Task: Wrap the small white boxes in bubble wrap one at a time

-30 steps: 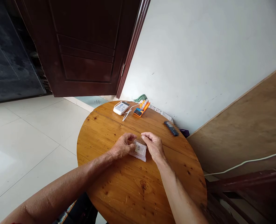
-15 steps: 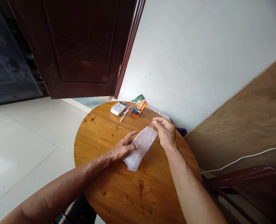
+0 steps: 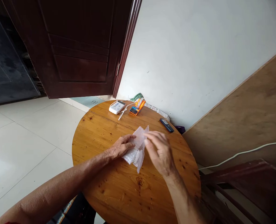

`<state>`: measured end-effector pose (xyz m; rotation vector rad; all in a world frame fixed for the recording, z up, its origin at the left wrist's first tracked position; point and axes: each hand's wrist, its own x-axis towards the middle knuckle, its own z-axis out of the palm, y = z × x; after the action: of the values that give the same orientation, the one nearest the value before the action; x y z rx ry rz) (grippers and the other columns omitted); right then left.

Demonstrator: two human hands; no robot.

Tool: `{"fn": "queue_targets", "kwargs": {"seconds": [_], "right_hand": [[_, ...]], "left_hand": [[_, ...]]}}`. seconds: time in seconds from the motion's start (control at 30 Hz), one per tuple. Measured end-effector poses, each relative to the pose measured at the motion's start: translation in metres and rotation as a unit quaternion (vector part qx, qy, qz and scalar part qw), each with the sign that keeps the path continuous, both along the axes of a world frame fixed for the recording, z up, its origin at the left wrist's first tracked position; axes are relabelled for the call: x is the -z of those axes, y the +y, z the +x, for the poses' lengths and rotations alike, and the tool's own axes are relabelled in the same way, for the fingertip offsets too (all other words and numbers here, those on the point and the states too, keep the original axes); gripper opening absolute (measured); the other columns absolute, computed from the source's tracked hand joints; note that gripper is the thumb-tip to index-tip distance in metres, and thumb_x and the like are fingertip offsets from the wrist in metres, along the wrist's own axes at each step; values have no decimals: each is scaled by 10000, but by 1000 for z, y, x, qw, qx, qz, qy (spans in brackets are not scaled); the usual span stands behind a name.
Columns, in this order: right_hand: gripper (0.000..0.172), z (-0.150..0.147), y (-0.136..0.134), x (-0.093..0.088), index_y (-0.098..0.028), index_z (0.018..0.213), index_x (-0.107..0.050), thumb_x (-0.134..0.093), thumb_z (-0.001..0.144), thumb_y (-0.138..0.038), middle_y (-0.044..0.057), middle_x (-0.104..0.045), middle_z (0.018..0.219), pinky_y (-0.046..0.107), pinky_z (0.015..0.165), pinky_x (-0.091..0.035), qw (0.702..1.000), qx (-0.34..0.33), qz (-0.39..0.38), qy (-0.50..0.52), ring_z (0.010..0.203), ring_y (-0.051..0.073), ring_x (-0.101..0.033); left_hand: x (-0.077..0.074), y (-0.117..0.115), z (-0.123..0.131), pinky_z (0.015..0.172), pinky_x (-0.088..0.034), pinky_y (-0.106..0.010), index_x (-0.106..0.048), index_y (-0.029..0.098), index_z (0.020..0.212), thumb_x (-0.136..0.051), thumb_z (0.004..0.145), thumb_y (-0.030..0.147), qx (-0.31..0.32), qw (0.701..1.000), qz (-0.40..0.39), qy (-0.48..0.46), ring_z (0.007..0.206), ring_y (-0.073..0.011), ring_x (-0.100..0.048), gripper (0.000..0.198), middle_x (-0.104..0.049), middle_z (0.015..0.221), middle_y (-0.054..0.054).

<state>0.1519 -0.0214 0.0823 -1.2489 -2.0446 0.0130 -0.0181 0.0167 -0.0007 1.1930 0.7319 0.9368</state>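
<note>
A crumpled, translucent piece of bubble wrap (image 3: pixel 133 154) lies on the round wooden table (image 3: pixel 100 183), a loose flap standing up along its right side. At its left edge, my left hand (image 3: pixel 122 147) grips it with thumb and fingers. My right hand (image 3: pixel 160 151), slightly blurred, is closed at the upper part of the flap, thumb and index fingertips close together on the film. Whatever may lie inside the folds cannot be made out.
Toward the table's far edge lie a white device (image 3: pixel 117 107) with a white cord and an orange tape dispenser (image 3: pixel 137 106). A dark, slim object (image 3: pixel 166 125) is at the far right. Beyond stand a white wall (image 3: pixel 186 62) and a dark red door (image 3: pixel 82 62).
My right hand has come down and nearer, uncovering the dark slim object. The bubble wrap, a flatter strip before, is now spread with a flap to the right. My left hand still grips its left side.
</note>
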Motion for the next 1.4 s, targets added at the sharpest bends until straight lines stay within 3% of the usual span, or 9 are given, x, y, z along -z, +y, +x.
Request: {"fn": "queue_targets", "kwargs": {"seconds": [0.17, 0.37, 0.63, 0.73, 0.87, 1.0, 1.1, 1.23, 1.4], "right_hand": [[295, -3, 1, 16, -260, 1016, -726, -436, 977, -298, 69, -750, 1011, 458, 946, -349, 982, -4, -75, -175, 1125, 285, -561], [289, 34, -9, 41, -265, 968, -727, -441, 968, -309, 54, -757, 1019, 453, 944, -351, 982, 50, -93, -159, 1120, 282, -569], [148, 40, -28, 68, -248, 799, -688, -550, 851, -241, 53, -729, 1043, 417, 869, -418, 988, 52, -110, -98, 1009, 255, -635], [174, 43, -26, 70, -244, 751, -655, -523, 863, -223, 56, -738, 985, 400, 844, -428, 994, 64, -66, -53, 954, 241, -657], [155, 46, -27, 63, -247, 750, -626, -529, 870, -234, 62, -744, 945, 408, 843, -453, 996, 88, -18, -1, 920, 250, -677], [139, 33, -42, 49, -253, 783, -612, -526, 853, -168, 67, -724, 1081, 374, 858, -501, 997, -17, -71, 29, 983, 233, -676], [150, 21, -59, 36, -250, 771, -609, -545, 815, -122, 41, -723, 1077, 370, 897, -495, 981, -123, -149, 14, 1061, 234, -650], [148, 13, -80, 21, -240, 718, -615, -580, 797, -120, -3, -728, 861, 370, 856, -469, 959, -174, -224, -29, 922, 215, -649], [159, 13, -94, 17, -231, 700, -651, -605, 846, -189, -13, -688, 718, 326, 776, -465, 938, -162, -302, -59, 794, 183, -619]], "left_hand": [[-3, 2, -8, 885, -472, -345, -619, 147, 1228, -688, 775, 440, -34, 992, 74, 92, 1008, -243, -599, 543, -660, 1106, -89], [-7, -2, -13, 784, -505, -325, -657, 184, 1201, -776, 670, 487, -56, 962, 196, 179, 851, -178, -589, 623, -498, 1353, -126], [-6, 9, -20, 647, -457, -244, -701, 140, 902, -538, 690, 129, -129, 943, 138, 273, 692, -154, -586, 267, -632, 750, -11], [-4, 17, -26, 618, -415, -236, -676, 148, 825, -521, 678, 100, -184, 923, 129, 314, 645, -141, -553, 219, -586, 644, 21], [-2, 21, -29, 587, -395, -232, -651, 153, 1029, -524, 656, 92, -212, 913, 120, 327, 585, -129, -523, 399, -539, 591, 54], [-8, 18, -33, 708, -477, -263, -622, 164, 1156, -547, 669, 156, -235, 916, 179, 270, 850, -190, -619, 492, -684, 929, -38], [-20, 12, -39, 858, -489, -326, -660, 184, 1119, -547, 755, 247, -203, 914, 259, 236, 1054, -247, -603, 386, -675, 1158, -75], [-33, 3, -44, 981, -426, -351, -715, 175, 957, -541, 848, 302, -98, 903, 361, 211, 1074, -252, -619, 242, -723, 1057, -80], [-35, 3, -50, 670, -438, -252, -746, 180, 917, -507, 889, 348, 2, 891, 313, 330, 648, -158, -611, 293, -714, 740, -33]]}}
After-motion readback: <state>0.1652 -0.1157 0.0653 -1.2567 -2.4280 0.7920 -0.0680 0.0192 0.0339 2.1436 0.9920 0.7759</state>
